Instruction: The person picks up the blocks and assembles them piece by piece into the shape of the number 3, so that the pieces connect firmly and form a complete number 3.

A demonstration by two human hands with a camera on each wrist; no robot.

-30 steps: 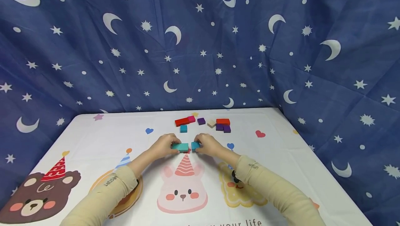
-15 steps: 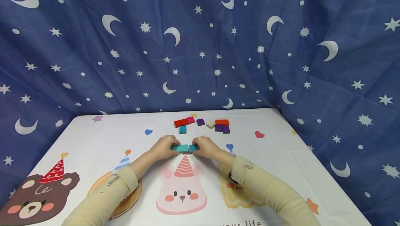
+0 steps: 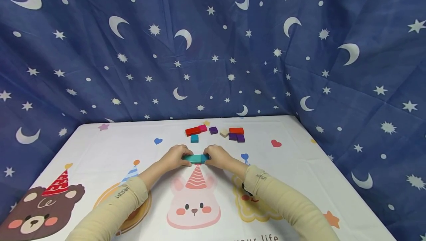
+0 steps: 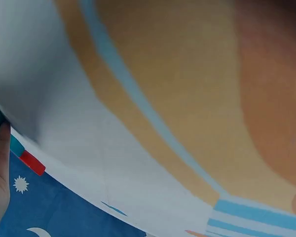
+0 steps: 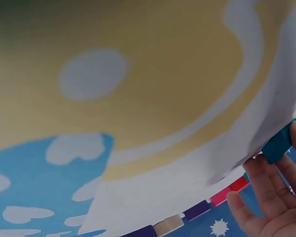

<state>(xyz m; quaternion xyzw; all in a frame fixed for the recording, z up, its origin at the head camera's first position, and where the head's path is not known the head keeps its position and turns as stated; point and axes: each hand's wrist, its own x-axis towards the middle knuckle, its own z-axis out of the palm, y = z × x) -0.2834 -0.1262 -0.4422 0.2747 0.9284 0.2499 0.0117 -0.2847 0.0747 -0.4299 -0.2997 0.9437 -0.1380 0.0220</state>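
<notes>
Pinches long teal block (image 3: 195, 159) by left end in left grip (image 3: 175, 156) and short blue block (image 3: 204, 158) by right end in right grip (image 3: 217, 156), lined up end to end, seemingly touching, long axis left-right, on surface (image 3: 293, 167) just beyond printed rabbit's hat (image 3: 196, 178).

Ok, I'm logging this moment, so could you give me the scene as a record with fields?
left hand: grips teal block
right hand: grips blue block
joint: end to end, no gap visible
beyond: separate blue block
far row, left to right: red block, pink block, lone purple block, beige block, orange-red block
before orange-red block: two purple blocks
surface: white printed tablecloth
</notes>
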